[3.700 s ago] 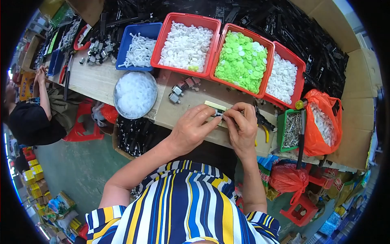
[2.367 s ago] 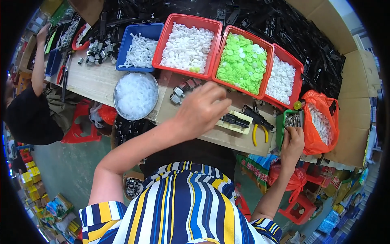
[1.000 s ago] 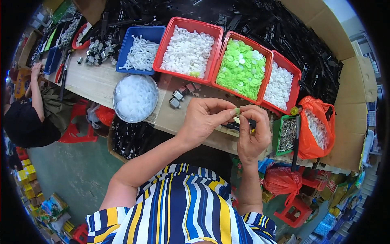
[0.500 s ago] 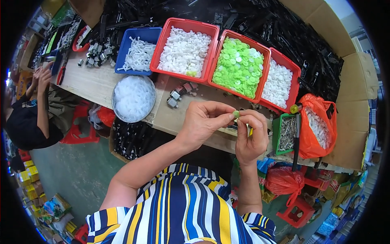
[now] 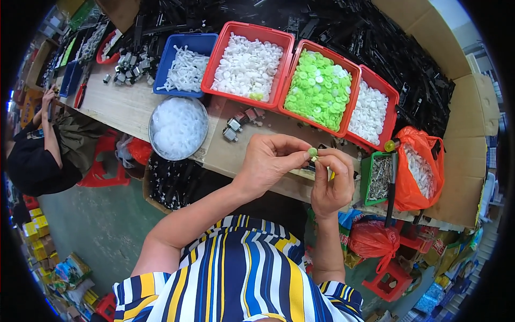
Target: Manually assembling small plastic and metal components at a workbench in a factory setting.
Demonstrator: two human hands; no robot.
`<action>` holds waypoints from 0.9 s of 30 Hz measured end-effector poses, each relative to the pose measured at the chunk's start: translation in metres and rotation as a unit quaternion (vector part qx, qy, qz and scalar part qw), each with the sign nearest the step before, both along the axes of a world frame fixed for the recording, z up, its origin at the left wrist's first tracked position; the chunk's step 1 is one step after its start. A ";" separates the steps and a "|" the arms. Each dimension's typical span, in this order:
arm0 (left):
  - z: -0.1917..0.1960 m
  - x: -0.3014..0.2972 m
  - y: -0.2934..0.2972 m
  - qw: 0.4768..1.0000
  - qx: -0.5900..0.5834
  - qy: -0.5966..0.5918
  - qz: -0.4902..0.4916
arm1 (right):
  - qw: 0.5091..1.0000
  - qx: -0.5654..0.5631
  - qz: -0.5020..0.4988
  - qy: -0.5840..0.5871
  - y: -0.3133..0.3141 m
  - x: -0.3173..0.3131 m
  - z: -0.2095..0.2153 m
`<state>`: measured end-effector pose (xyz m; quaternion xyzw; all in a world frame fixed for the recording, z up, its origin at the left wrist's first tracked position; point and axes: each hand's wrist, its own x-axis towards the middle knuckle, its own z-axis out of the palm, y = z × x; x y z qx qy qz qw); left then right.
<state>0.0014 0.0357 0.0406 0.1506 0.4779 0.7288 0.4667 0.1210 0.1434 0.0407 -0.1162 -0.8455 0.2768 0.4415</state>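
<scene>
Bare left hand (image 5: 265,163) and bare right hand (image 5: 333,182), fingertips pinched close together.
The bare left forearm (image 5: 198,212) slants inward from a bent elbow; the bare right forearm (image 5: 328,247) rises nearly upright.

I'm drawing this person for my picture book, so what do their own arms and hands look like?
The left hand and right hand wear no gloves, and I see no watch or bracelet. The forearms are bare too. The short left sleeve and right sleeve have stripes of navy, white, yellow and some blue.
</scene>
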 end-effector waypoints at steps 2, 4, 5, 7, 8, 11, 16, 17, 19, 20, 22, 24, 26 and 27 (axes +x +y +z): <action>0.000 0.000 -0.001 1.000 -0.008 0.015 -0.003 | 1.000 -0.007 0.000 0.002 -0.001 -0.001 0.000; 0.001 -0.001 -0.001 1.000 -0.012 0.019 -0.007 | 1.000 -0.005 0.001 0.000 -0.001 -0.001 -0.001; 0.002 -0.001 -0.001 1.000 -0.016 0.024 -0.012 | 1.000 -0.003 0.002 -0.002 -0.001 -0.001 -0.001; 0.002 -0.002 -0.002 0.999 -0.018 0.027 -0.012 | 1.000 0.003 0.004 -0.002 -0.002 -0.001 -0.002; 0.003 -0.002 -0.003 0.999 -0.019 0.029 -0.015 | 1.000 0.010 0.004 -0.002 -0.003 0.000 -0.002; 0.004 -0.001 -0.002 0.999 -0.021 0.026 -0.017 | 1.000 0.023 0.000 -0.003 -0.001 0.002 -0.004; 0.004 0.004 -0.001 0.996 -0.033 0.081 -0.009 | 0.999 0.035 -0.004 -0.010 0.003 0.005 -0.007; 0.005 0.006 0.000 0.993 -0.038 0.110 -0.001 | 0.999 0.047 0.000 -0.011 0.003 0.006 -0.009; 0.005 0.007 0.000 0.983 -0.032 0.180 0.014 | 1.000 0.019 0.004 -0.009 0.003 0.006 -0.006; 0.005 0.007 0.000 0.968 -0.024 0.248 0.030 | 1.000 -0.009 0.009 -0.007 0.004 0.007 -0.005; 0.005 0.006 -0.002 0.945 -0.018 0.325 0.035 | 0.996 -0.085 0.020 -0.013 0.005 0.011 -0.003; 0.004 0.005 -0.004 0.916 -0.011 0.398 0.040 | 0.987 -0.157 0.015 -0.036 0.007 0.013 -0.005; -0.002 0.005 -0.005 0.913 -0.002 0.406 0.038 | 0.985 -0.163 0.024 -0.056 0.005 0.014 -0.003; -0.004 0.005 -0.007 0.913 -0.003 0.406 0.039 | 0.982 -0.169 0.035 -0.076 0.004 0.015 -0.002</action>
